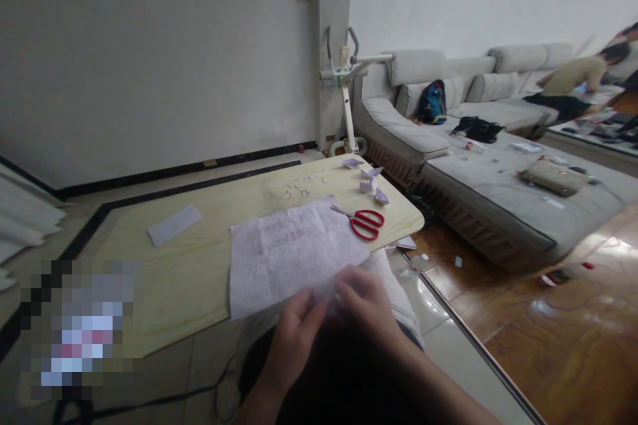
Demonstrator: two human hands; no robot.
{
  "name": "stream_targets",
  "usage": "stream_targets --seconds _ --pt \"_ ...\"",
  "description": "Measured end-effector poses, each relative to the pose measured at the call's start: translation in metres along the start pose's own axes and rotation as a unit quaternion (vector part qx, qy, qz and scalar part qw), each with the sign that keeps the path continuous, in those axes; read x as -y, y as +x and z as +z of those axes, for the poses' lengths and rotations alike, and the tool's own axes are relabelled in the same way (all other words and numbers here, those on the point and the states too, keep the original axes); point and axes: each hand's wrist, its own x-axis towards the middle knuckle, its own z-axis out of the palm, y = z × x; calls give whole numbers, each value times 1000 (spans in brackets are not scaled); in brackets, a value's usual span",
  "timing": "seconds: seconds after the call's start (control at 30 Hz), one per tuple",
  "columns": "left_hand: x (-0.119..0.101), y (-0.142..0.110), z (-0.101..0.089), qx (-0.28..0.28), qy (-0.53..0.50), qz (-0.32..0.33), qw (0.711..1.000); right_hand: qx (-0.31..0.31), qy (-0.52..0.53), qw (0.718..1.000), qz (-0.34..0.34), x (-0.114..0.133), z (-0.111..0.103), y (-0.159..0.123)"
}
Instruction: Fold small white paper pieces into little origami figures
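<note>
Close to my lap, at the table's near edge, my left hand (300,320) and my right hand (366,299) come together with bent fingers. Between them they pinch a small whitish piece of paper (326,293), blurred and partly covered by the fingers. Just beyond lies a large creased sheet of paper (294,246) with writing on it, its near edge reaching the table's edge. Red-handled scissors (366,224) rest beside its right edge, blades slightly apart. Several small folded paper shapes (369,184) sit at the table's far right corner.
The light wooden table (199,279) also carries a folded paper (174,224) and thin paper scraps (299,189). A pixelated patch hides the lower left. At right, a grey sofa (488,192) holds bags, with a person (573,83) farther back. An exercise machine (346,99) stands behind.
</note>
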Motion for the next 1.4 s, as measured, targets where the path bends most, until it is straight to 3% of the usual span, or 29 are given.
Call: stream_targets --seconds 0.2,0.33,0.53,1.03,1.27,1.4 --pt "2 3 0 -12 8 -10 1000 -18 -93 993 -65 0 0 1" --pt "2 2 2 -15 2 -11 1000 -16 -82 996 -42 -1 1 2" --pt "-10 -1 3 -67 53 -6 996 -21 -53 998 2 1 2 2" --pt "-3 1 0 -26 69 -8 997 12 -12 1000 26 3 0 4" --pt "-5 -1 4 -49 51 -10 997 11 -22 1000 15 2 0 4" --pt "-6 1 2 -25 55 -1 998 11 -15 1000 24 3 0 3"
